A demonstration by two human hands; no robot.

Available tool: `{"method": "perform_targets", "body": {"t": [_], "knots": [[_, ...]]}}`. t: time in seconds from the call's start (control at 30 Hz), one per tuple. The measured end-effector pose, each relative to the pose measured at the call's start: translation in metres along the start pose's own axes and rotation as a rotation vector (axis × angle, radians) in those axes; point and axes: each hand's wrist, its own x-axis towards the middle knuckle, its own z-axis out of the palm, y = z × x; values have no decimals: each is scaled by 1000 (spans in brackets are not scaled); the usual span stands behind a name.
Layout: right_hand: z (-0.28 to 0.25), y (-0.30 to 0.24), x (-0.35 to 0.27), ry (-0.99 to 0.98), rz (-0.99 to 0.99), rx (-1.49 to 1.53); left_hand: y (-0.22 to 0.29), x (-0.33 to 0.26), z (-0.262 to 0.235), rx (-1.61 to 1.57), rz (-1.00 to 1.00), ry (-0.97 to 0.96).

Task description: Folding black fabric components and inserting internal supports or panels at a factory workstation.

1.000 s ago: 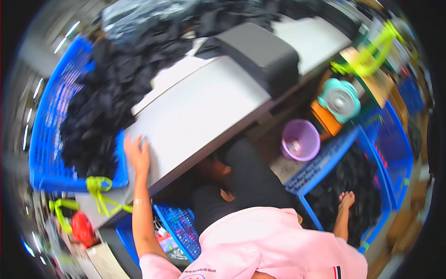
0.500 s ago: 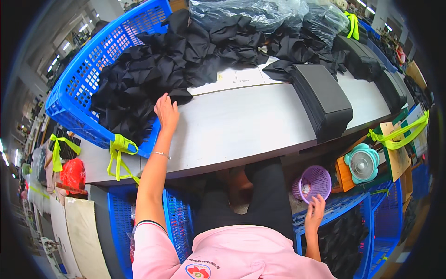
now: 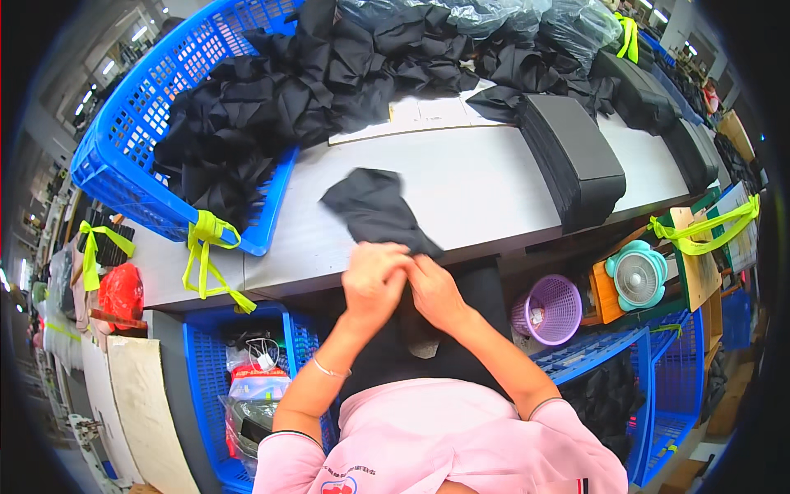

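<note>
Blue basket [image 3: 123, 185] — cloth [image 3: 222, 123] (heaped) | purple bin [image 3: 569, 305] — scraps [image 3: 536, 316] | hands [image 3: 372, 281] pinching black piece [image 3: 370, 202]

Bright light; tabletop [image 3: 469, 185] washed pale; edges bent, corners black.

White flat worktop [image 3: 477, 181], before the person. On its left end: blue perforated plastic crate [image 3: 123, 177]. In it and along the worktop's back: crumpled black fabric pieces [image 3: 222, 132]; behind these, clear plastic bags [image 3: 461, 16]. Right of centre: black rectangular stack [image 3: 576, 156]. Over the front edge, between crate and stack: black fabric piece [image 3: 374, 210], at the hands [image 3: 372, 284]. Below, right: purple round plastic basket [image 3: 562, 309], left of round turquoise fan [image 3: 642, 276].
</note>
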Motion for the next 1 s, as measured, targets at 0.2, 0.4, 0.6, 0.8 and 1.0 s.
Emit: {"method": "perform_targets", "body": {"t": [0.2, 0.4, 0.6, 0.8, 1.0], "knots": [[8, 26, -2, 15, -27, 187, 46, -11, -10, -312, -132, -56], [5, 37, 7, 58, 246, 530, 72, -44, 14, -481, -142, -213], [2, 44, 25, 254, 649, 942, 83, -68, 17, -598, -198, -327], [-2, 42, 43, 513, 1024, 1376, 105, -83, 15, -875, -306, -591], [-37, 20, 45, 89, 1096, 677, 86, -28, 15, -405, -376, -107]]}}
